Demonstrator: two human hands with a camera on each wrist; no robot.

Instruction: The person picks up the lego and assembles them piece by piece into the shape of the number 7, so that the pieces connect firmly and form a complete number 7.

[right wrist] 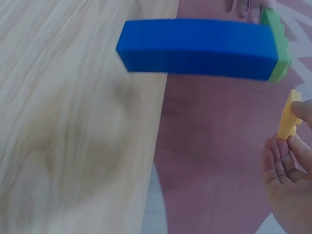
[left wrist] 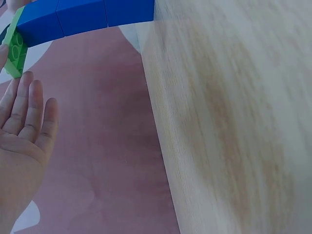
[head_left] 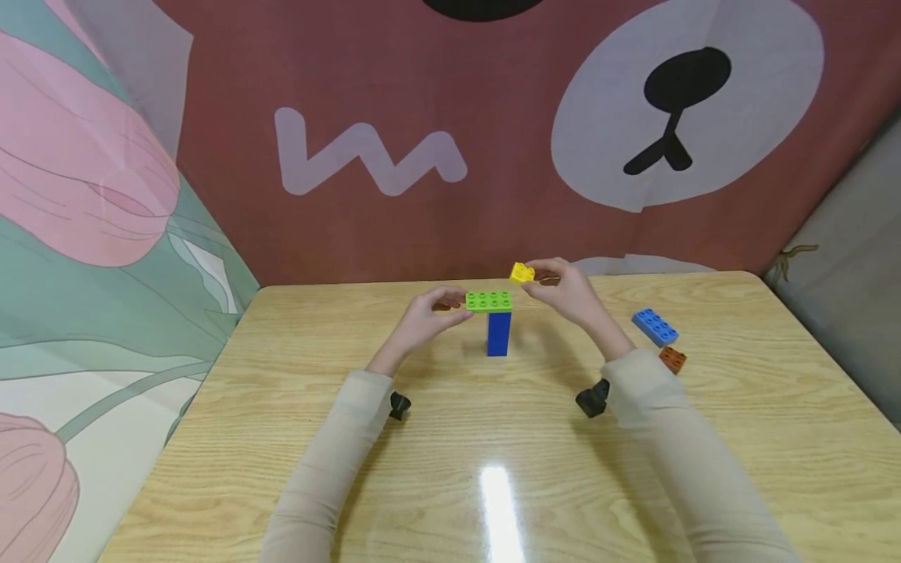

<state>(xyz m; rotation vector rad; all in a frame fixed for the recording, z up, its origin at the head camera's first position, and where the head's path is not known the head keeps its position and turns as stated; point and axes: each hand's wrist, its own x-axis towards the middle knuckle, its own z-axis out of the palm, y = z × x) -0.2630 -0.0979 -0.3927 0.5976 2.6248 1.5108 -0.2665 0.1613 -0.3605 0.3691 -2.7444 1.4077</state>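
A blue tower [head_left: 498,335] of stacked bricks stands upright on the table, with a flat lime-green 2x4 brick [head_left: 489,302] across its top, overhanging to the left. My left hand [head_left: 431,311] pinches the overhanging end of the green brick between thumb and fingers. Higher and to the right, my right hand [head_left: 563,289] holds a small yellow brick [head_left: 522,273] between thumb and fingertips. In the right wrist view the yellow brick [right wrist: 289,116] is apart from the green brick [right wrist: 279,46]. The left wrist view shows seams between the blue bricks [left wrist: 82,18].
On the wooden table [head_left: 436,469], right of the right forearm, lie a lighter blue brick [head_left: 655,327] and a brown-orange brick [head_left: 673,360]. A printed curtain [head_left: 493,227] hangs behind the table's far edge. Black wrist devices [head_left: 594,399] show under both sleeves.
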